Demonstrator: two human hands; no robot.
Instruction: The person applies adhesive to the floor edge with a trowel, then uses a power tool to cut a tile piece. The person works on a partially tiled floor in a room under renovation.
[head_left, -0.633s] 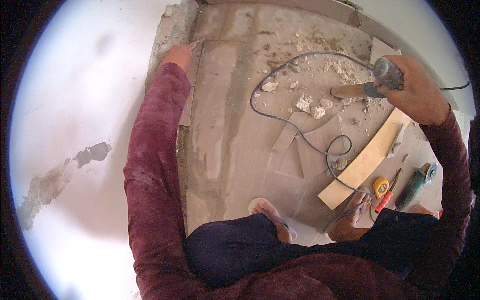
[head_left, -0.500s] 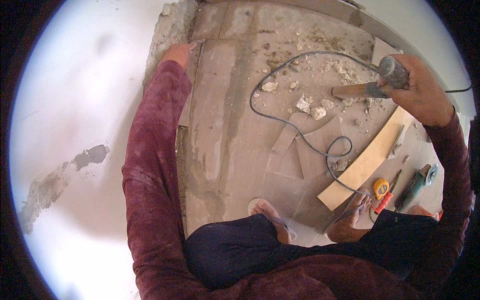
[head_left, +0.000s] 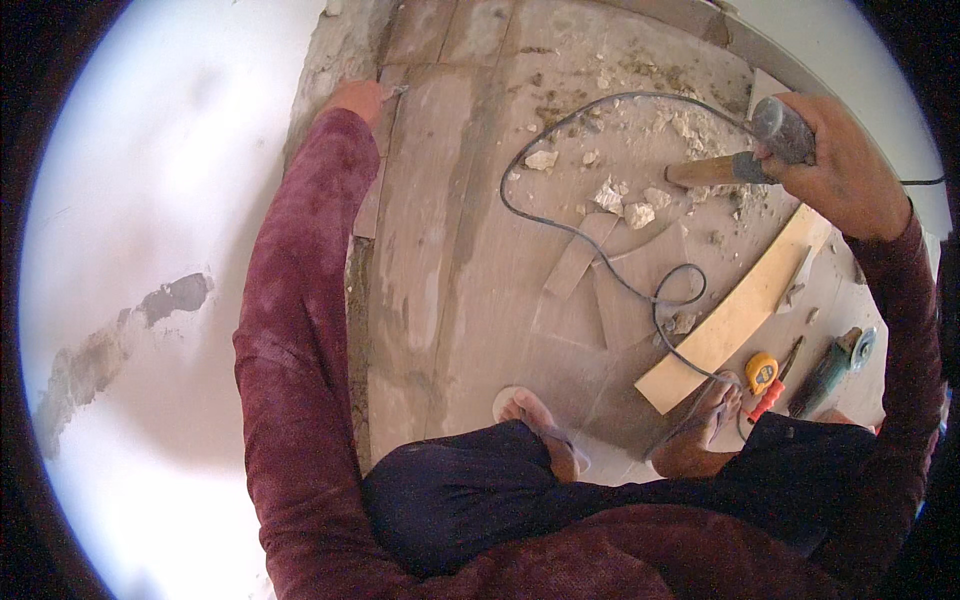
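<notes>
here, the left hand (head_left: 355,98) pinches a small chisel-like tool (head_left: 396,91) against the wall edge (head_left: 340,50); its tip is too small to read clearly. to the right of that grip lies the tiled floor (head_left: 450,270) with rubble chunks (head_left: 625,205) and a looping cable (head_left: 600,240). the right hand (head_left: 835,160) is wrapped tight round a hammer (head_left: 745,150), raised well apart from the tool. a swing from there could miss and strike the left fingers, or fling chips. below the hammer grip sit a wooden plank (head_left: 740,310), tape measure (head_left: 762,372) and angle grinder (head_left: 830,368), partly cut off.
</notes>
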